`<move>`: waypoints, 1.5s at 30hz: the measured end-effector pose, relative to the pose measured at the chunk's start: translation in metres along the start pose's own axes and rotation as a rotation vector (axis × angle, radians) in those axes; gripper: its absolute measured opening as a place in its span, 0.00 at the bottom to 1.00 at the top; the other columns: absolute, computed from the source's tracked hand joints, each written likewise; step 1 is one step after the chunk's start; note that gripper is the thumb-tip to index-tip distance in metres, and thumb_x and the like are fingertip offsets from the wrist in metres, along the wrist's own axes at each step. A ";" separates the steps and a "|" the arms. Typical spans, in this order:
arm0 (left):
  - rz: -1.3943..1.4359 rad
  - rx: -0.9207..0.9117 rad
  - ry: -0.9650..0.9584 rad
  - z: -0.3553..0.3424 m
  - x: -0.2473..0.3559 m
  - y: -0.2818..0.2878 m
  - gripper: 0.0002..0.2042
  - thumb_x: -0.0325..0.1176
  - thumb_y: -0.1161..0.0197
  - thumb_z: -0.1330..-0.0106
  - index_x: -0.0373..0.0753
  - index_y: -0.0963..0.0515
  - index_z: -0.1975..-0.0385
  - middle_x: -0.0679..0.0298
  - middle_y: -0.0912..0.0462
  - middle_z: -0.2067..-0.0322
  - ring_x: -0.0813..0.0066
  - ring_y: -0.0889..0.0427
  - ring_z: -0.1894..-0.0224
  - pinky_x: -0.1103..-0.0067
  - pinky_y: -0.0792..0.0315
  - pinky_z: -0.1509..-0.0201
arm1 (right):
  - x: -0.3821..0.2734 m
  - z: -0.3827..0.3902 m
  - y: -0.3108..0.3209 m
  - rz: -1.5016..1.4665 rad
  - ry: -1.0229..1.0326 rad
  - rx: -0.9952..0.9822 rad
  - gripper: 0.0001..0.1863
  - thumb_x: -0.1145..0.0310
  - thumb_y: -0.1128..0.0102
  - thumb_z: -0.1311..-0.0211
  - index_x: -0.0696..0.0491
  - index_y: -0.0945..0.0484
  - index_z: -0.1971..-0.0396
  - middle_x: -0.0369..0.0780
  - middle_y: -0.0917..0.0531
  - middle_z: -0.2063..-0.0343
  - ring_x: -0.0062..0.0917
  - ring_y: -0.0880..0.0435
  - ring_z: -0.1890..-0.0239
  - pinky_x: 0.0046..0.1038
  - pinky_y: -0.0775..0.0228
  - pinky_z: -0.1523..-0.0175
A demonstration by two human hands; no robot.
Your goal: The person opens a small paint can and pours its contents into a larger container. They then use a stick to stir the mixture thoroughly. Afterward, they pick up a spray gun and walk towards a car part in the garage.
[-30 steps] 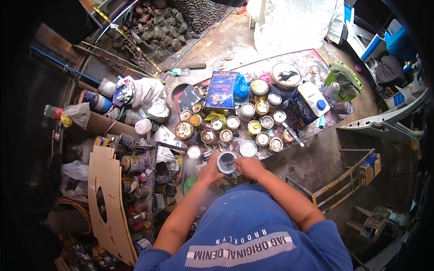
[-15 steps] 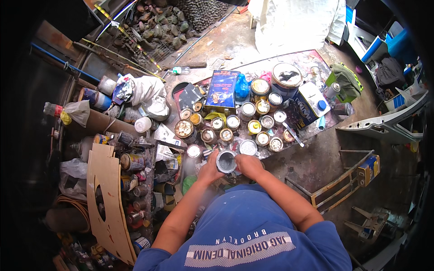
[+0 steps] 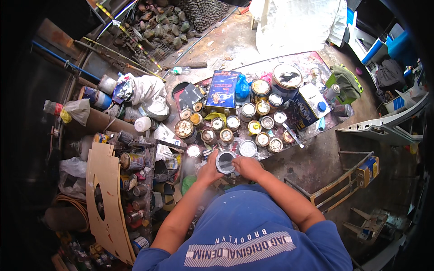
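An open paint can (image 3: 221, 170) with grey paint inside and a smeared rim is held close in front of my body, at the near edge of the table. My left hand (image 3: 208, 170) wraps round its left side, fingers closed on it. My right hand (image 3: 247, 169) is closed at the can's right side, fingertips bent over the rim; whatever they pinch is too small to make out. Just beyond stand a can with a whitish lid (image 3: 247, 148) and, to the left, a small white-topped can (image 3: 194, 151). Several more paint-smeared cans crowd behind them.
A blue rectangular tin (image 3: 223, 89), a large round can (image 3: 287, 76) and a white-topped container with a blue cap (image 3: 312, 100) stand farther back. A flat stick (image 3: 294, 134) lies across cans at right. Cut plywood (image 3: 103, 198) leans at left; a metal frame (image 3: 337, 185) stands at right.
My right hand has shifted slightly left, its fingertips now over the can's rim. The can's mouth faces up more fully. My left hand stays on the can.
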State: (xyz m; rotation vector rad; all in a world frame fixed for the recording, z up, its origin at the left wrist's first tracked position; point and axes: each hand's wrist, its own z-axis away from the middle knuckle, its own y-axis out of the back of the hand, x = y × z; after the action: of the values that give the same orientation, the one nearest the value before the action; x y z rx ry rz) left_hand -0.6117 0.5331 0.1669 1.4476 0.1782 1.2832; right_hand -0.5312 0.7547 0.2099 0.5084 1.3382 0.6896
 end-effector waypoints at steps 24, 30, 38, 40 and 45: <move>-0.011 -0.020 -0.020 0.002 0.003 0.001 0.54 0.40 0.21 0.54 0.43 0.49 0.27 0.53 0.41 0.27 0.52 0.32 0.30 0.65 0.26 0.36 | -0.002 -0.012 0.010 0.229 0.209 0.148 0.05 0.68 0.43 0.40 0.51 0.19 0.69 0.44 0.15 0.71 0.40 0.13 0.66 0.41 0.20 0.62; -0.004 0.002 -0.010 0.002 0.000 -0.002 0.54 0.47 0.22 0.52 0.47 0.50 0.26 0.55 0.38 0.28 0.45 0.24 0.38 0.59 0.25 0.41 | -0.005 0.000 -0.004 0.107 0.036 -0.085 0.07 0.66 0.42 0.39 0.52 0.19 0.69 0.48 0.14 0.70 0.43 0.13 0.65 0.43 0.21 0.61; 0.003 0.008 -0.040 0.001 -0.002 -0.003 0.54 0.42 0.20 0.54 0.43 0.48 0.27 0.55 0.39 0.27 0.52 0.31 0.31 0.64 0.26 0.37 | 0.007 -0.009 0.004 0.246 0.168 -0.015 0.06 0.66 0.42 0.38 0.52 0.20 0.69 0.45 0.15 0.70 0.41 0.13 0.65 0.43 0.21 0.62; 0.006 -0.016 -0.026 0.000 0.001 0.000 0.54 0.40 0.20 0.55 0.41 0.48 0.28 0.54 0.40 0.27 0.55 0.34 0.29 0.66 0.26 0.35 | 0.006 -0.011 0.007 0.256 0.181 0.068 0.05 0.67 0.42 0.38 0.51 0.20 0.69 0.43 0.16 0.70 0.41 0.13 0.66 0.43 0.21 0.63; 0.000 -0.004 -0.039 0.000 -0.001 -0.001 0.54 0.39 0.20 0.55 0.41 0.48 0.27 0.54 0.40 0.27 0.55 0.34 0.29 0.65 0.26 0.35 | 0.005 -0.009 0.003 0.217 0.164 0.109 0.06 0.67 0.42 0.37 0.52 0.20 0.69 0.44 0.16 0.70 0.42 0.14 0.66 0.43 0.22 0.63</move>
State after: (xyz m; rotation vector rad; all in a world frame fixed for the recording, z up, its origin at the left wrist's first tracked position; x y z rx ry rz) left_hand -0.6116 0.5325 0.1656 1.4687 0.1495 1.2535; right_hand -0.5404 0.7597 0.2068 0.7039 1.4936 0.8541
